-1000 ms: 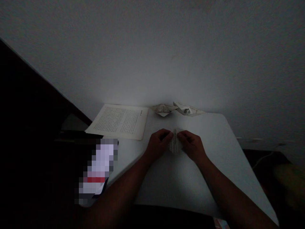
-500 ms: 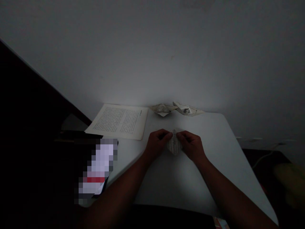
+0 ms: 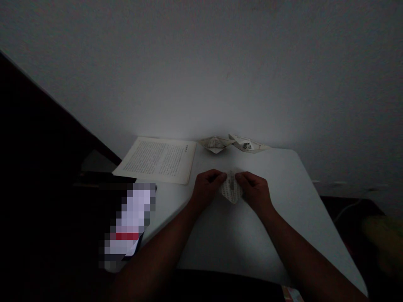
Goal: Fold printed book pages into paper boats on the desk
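The white table point(image 3: 296, 201) carries printed pages point(image 3: 157, 160) at its far left corner, a phone point(image 3: 134, 214) along its left edge, two paper boats point(image 3: 215, 144) by its far edge. The left hand point(image 3: 205, 188) and right hand point(image 3: 257, 191) — both pinching — hold folded paper point(image 3: 232, 192) over the table's middle.

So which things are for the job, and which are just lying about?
For the job:
folded paper, held by the left hand and right hand
white table beneath

Lying about, it seems:
two boat-like paper shapes at the table's far edge
printed pages, maybe spare paper
lit phone, its screen blurred out
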{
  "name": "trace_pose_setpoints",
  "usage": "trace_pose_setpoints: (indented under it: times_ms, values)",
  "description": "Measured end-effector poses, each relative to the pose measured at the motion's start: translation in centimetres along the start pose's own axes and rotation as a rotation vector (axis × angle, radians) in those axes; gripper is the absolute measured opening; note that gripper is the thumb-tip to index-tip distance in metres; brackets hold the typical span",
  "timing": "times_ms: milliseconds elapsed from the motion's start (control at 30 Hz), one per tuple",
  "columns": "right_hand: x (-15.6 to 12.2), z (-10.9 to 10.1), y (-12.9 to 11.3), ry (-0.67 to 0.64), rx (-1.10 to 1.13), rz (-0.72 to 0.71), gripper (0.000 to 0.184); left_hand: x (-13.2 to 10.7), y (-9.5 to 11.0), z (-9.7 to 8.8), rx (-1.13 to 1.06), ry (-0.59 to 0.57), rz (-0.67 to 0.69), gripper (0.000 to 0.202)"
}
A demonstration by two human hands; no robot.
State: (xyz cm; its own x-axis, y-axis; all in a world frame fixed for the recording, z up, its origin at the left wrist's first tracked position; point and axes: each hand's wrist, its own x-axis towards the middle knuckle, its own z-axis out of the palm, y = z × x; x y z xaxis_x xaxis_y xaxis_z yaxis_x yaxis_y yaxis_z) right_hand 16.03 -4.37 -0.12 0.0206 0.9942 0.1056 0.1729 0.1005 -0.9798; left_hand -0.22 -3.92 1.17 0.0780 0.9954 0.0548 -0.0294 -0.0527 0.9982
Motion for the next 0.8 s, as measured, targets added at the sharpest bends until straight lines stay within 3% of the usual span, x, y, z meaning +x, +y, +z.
trace_pose_setpoints:
  times_ms: [433, 800]
  values:
    - [0.1, -0.1, -0.1, 0.131, 0.069, -0.023, 0.027, 0.0, 0.1, -0.2, 0.029, 0.045, 0.004, 0.027]
    - [0.7, -0.2, 0.2, 0.338, 0.284, -0.002, 0.029, -0.5, 1.0, -0.3, 0.045, 0.125, 0.075, 0.023]
